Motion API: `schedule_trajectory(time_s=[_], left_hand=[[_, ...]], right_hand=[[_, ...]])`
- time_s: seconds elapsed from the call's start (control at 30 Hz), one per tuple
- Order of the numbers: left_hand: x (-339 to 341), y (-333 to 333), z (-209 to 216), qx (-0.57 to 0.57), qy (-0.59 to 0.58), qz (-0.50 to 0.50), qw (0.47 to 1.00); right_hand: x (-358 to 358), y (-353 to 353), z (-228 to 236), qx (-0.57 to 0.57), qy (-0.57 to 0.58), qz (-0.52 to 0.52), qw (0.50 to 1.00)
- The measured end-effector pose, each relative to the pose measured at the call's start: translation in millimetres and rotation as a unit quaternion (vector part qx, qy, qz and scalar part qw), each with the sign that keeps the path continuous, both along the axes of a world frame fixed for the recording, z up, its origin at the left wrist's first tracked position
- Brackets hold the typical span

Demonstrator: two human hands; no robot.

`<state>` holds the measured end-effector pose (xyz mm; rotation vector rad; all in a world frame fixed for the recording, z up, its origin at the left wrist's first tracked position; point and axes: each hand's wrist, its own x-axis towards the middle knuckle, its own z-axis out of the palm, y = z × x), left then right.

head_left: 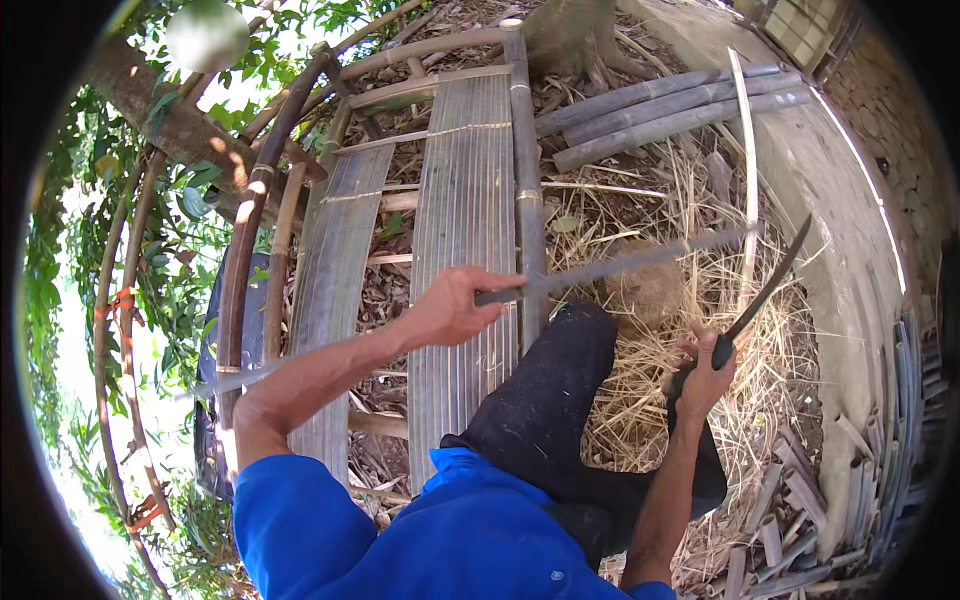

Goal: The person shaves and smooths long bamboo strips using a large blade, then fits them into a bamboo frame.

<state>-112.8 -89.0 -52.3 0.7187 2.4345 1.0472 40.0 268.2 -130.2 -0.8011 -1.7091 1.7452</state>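
My left hand [462, 304] is closed around a long, thin grey strip [640, 262], probably split bamboo. The strip reaches right over the straw; its other end seems to come out past my left forearm, and it is blurred. In my right hand [704, 372] is a long knife with a black handle [722, 350] and a slightly curved dark blade [775, 287], pointing up and away. The blade and strip are apart. Below my left hand lies a bamboo frame with a panel of narrow slats [462, 200]; another slat panel [345, 235] is to its left.
Several thick bamboo poles [680, 108] lie at the far right, with a pale thin stick [746, 160] across them. Straw [640, 400] covers the ground. A low concrete wall [850, 300] curves along the right, near cut bamboo pieces [800, 490]. A tree trunk [165, 110] leans at left.
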Motion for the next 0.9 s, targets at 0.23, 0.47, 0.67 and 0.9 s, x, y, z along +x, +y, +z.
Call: schedule_trajectory(time_s=[0.23,0.47,0.67,0.9], left_hand=[[37,33,-24,0.061,0.193,-0.050,0.978],[119,-4,-54,0.208,-0.091,0.013,0.974],[45,2,-81,0.668,-0.291,0.296,0.617],[-33,9,22,0.738,-0.006,0.191,0.647]], right_hand=[[-1,-6,-17,-0.056,0.070,-0.173,0.981],[-3,-10,-24,-0.096,0.076,-0.199,0.972],[2,9,-46,-0.076,0.023,-0.193,0.978],[51,-18,-32,0.256,-0.205,0.041,0.944]])
